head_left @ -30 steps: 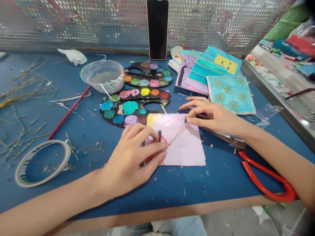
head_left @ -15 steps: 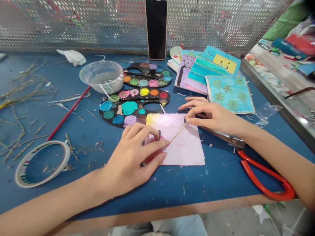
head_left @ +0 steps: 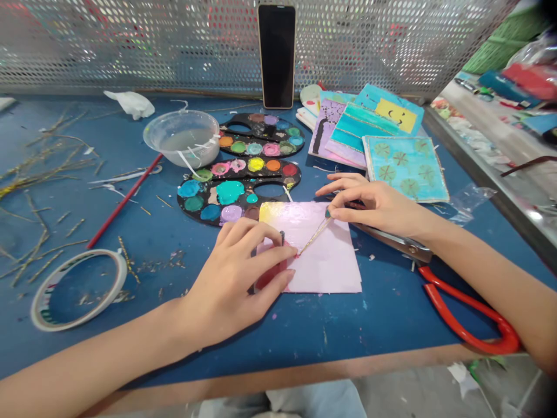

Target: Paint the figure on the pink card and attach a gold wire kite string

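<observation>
A square card (head_left: 331, 267), painted pale pink with a yellow corner and a red patch at its left, lies on the blue table. My right hand (head_left: 363, 200) pinches the upper end of a thin gold twig (head_left: 314, 237) slanting across the card. My left hand (head_left: 239, 273) rests over the card's left part, its fingers bent and apart. Its index fingertip touches the twig's lower end, and the thumb lies on the card below. Part of the red patch and a dark mark are hidden under this hand. Red-handled scissors (head_left: 472, 316) lie partly beneath my right hand and forearm.
Two paint palettes (head_left: 198, 187) and a plastic bowl of cloudy water (head_left: 185, 139) sit beyond the card. Painted cards (head_left: 404, 168) are piled right. Left are a tape roll (head_left: 78, 290), a red stick (head_left: 126, 200) and loose twigs (head_left: 37, 232). A phone (head_left: 277, 58) stands against the perforated metal screen (head_left: 130, 46).
The camera view has shifted slightly. Both hands, the gold twig and the card keep nearly the same positions.
</observation>
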Demonstrator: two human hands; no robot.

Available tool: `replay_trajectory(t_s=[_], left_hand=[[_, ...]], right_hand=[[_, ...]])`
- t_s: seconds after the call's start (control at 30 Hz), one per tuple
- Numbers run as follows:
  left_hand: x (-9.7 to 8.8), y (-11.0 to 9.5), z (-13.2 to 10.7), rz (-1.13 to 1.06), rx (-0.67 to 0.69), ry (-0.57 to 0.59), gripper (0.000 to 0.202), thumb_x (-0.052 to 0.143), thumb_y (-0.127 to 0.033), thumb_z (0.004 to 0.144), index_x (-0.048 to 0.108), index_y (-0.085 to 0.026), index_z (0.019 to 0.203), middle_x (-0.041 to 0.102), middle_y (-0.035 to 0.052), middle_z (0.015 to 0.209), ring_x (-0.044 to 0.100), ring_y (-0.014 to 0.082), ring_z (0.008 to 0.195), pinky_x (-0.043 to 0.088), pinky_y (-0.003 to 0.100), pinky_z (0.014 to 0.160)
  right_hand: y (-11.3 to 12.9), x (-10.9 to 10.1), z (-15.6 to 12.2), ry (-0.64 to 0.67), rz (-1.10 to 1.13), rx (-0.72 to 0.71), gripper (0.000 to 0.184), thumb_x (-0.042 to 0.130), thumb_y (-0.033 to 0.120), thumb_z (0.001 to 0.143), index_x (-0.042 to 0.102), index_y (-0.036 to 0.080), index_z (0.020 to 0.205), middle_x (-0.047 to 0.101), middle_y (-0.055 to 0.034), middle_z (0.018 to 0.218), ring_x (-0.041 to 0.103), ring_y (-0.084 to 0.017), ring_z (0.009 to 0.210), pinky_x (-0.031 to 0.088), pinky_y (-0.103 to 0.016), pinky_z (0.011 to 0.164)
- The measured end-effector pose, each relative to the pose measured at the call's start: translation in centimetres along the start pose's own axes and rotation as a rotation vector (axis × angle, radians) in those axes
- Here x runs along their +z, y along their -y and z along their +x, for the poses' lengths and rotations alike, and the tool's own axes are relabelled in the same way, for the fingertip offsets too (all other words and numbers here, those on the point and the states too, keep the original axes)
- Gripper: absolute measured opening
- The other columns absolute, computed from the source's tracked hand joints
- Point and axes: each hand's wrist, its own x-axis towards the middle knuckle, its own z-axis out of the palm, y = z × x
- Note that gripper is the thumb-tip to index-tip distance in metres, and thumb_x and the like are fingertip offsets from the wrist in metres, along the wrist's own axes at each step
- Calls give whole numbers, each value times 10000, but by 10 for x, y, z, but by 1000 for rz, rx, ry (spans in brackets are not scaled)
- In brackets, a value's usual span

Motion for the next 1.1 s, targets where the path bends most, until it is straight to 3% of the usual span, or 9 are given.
replay_trajectory(t_s=[0.5,1.1], left_hand=[[-1,-1,0,19,35,51,260,639,-249,898,717,-287,1143,643,70,1160,529,242,1046,416,436,921],[0,-3,0,30,44,26,237,604,-257,926,713,-274,1135,644,74,1179,546,242,1045,408,424,897]], right_hand=[[2,1,2,-14,-3,6,225,674,474,855,757,274,794,696,-24,1256,399,-313,1416,276,-599,1166],[-2,6,1,-80,51,-31,151,701,381,841,694,252,763,727,-45,1147,481,-277,1336,333,-534,1127]])
